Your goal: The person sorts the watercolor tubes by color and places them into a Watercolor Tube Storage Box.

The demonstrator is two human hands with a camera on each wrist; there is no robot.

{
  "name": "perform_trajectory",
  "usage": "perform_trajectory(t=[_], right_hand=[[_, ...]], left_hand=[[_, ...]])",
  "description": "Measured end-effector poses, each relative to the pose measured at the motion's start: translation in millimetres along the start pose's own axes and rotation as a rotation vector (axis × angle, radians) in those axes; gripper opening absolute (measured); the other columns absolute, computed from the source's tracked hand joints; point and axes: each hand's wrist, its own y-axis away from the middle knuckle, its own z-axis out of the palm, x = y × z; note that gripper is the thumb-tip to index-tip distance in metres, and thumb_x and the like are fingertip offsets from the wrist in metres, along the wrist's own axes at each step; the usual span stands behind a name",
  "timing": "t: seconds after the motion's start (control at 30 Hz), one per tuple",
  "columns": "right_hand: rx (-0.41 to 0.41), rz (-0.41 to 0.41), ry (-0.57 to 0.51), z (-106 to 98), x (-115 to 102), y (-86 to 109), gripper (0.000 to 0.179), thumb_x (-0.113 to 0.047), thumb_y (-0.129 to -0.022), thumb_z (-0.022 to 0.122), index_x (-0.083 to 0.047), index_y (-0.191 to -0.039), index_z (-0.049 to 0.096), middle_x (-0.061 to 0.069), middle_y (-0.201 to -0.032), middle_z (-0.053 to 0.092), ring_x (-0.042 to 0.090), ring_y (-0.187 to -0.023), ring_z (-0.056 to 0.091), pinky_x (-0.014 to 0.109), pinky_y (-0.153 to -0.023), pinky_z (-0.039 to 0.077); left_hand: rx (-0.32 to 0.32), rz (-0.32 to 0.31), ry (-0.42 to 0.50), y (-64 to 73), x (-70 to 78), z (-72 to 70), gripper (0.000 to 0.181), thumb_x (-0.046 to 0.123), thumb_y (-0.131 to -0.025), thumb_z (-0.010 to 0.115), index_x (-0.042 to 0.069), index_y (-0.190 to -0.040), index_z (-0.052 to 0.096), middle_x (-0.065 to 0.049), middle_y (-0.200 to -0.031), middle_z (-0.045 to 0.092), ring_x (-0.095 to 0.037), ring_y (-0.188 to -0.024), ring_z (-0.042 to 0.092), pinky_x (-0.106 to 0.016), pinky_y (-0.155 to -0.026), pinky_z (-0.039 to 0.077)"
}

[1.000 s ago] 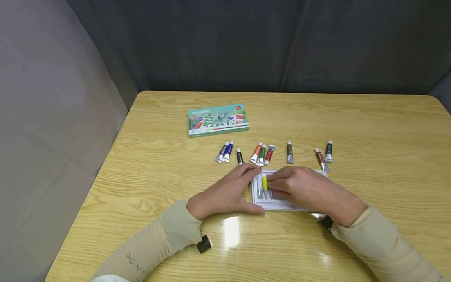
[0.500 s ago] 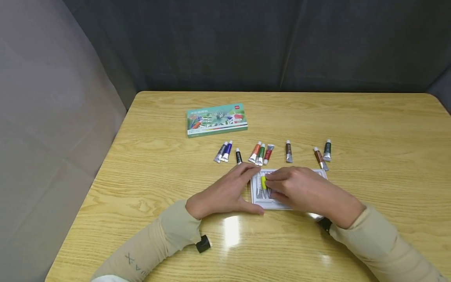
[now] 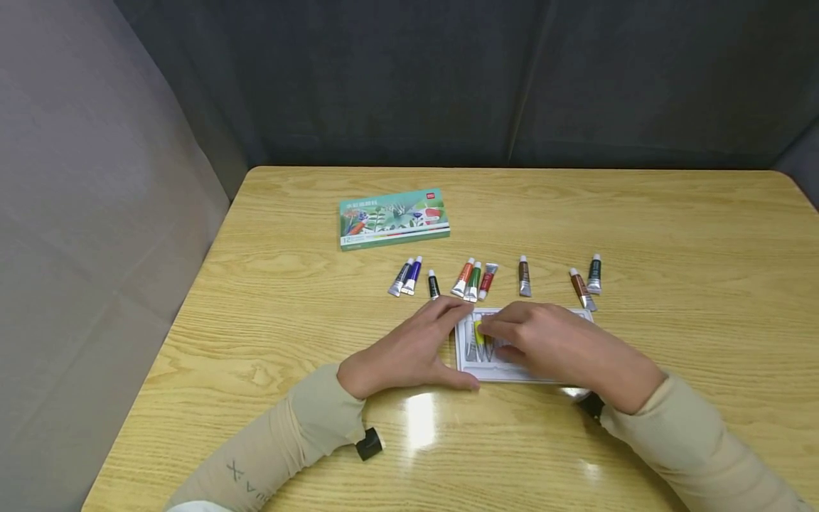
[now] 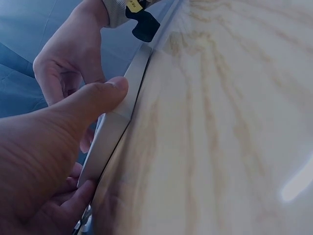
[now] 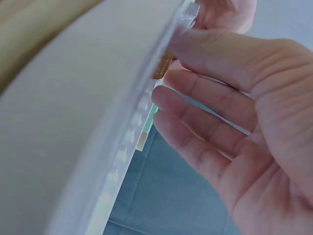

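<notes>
A white plastic tray (image 3: 512, 373) lies on the table under both hands. My left hand (image 3: 406, 348) grips its left end, thumb on the near edge and fingers at the far corner. In the tray's leftmost slots lie a white paint tube (image 3: 470, 343) and a yellow paint tube (image 3: 478, 336). My right hand (image 3: 557, 348) is over the tray, thumb and forefinger pinching an ochre paint tube (image 5: 162, 67) just right of the yellow one. In the head view the fingers hide most of that tube; the right wrist view shows its ochre label and silver end.
Beyond the tray lie several loose paint tubes: blue tubes (image 3: 412, 275), a black tube (image 3: 434, 284), an orange tube (image 3: 463, 277), a red tube (image 3: 488, 281), brown tubes (image 3: 525, 276) and dark green (image 3: 595, 274). A green paint box (image 3: 395, 219) lies farther back.
My right fingertips have shifted slightly left, closer over the yellow tube's cap end. The left hand keeps its hold on the tray, and the loose tubes stay put.
</notes>
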Motion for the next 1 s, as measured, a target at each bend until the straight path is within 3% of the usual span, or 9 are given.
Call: perform_trajectory(t=[0.2, 0.57, 1.0], right_hand=[[-0.015, 0.008, 0.015, -3.4, 2.3, 0.8, 0.032, -0.008, -0.084, 0.083, -0.006, -0.116, 0.078, 0.01, -0.115, 0.078, 0.026, -0.103, 0.075, 0.041, -0.088, 0.064], [0.026, -0.031, 0.034, -0.2, 3.9, -1.7, 0.016, -0.014, -0.085, 0.084, -0.012, -0.099, 0.08, 0.001, -0.095, 0.078, 0.015, -0.088, 0.073, 0.033, -0.08, 0.063], [0.041, -0.057, 0.046, 2.1, 3.8, -3.1, 0.012, -0.01, -0.084, 0.082, -0.013, -0.096, 0.08, 0.001, -0.095, 0.079, 0.015, -0.089, 0.074, 0.034, -0.081, 0.064]], left_hand=[[-0.011, -0.01, 0.002, -0.1, 0.8, -0.7, 0.112, 0.063, -0.08, 0.082, 0.008, -0.163, 0.03, -0.005, -0.162, 0.036, -0.018, -0.15, 0.038, -0.034, -0.126, 0.037], [-0.014, -0.015, 0.013, -0.4, 0.2, -0.4, 0.111, 0.062, -0.08, 0.082, 0.01, -0.163, 0.03, -0.004, -0.163, 0.036, -0.017, -0.15, 0.038, -0.034, -0.126, 0.037], [-0.014, -0.023, 0.018, -0.3, 1.0, -0.7, 0.111, 0.062, -0.08, 0.082, 0.01, -0.163, 0.031, -0.004, -0.163, 0.036, -0.017, -0.15, 0.038, -0.034, -0.126, 0.038]])
